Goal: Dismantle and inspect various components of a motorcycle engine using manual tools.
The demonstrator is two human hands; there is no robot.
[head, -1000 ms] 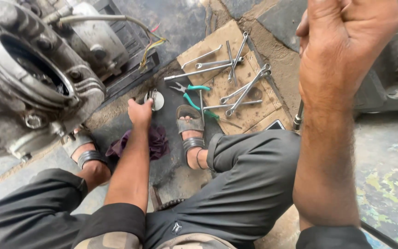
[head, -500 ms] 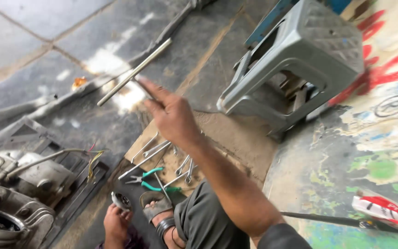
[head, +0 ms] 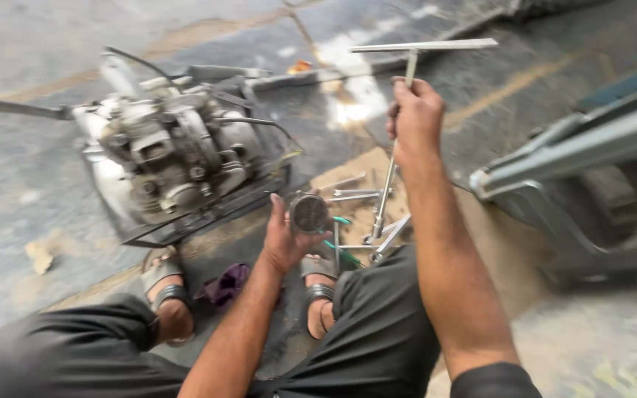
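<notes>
The right hand [head: 416, 116] was clenched around the shaft of a long T-handle wrench [head: 409, 66], held upright above the loose spanners [head: 359, 197] on the floor. The left hand [head: 287, 239] cupped a small round metal part [head: 309, 214], just beside the engine [head: 175, 158].

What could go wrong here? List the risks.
1. The right hand holds the long T-handle wrench upright; its tip could slip and scatter the wrenches on the cardboard.
2. The round metal part sits loosely in the left hand and might drop onto the sandalled foot.
</notes>
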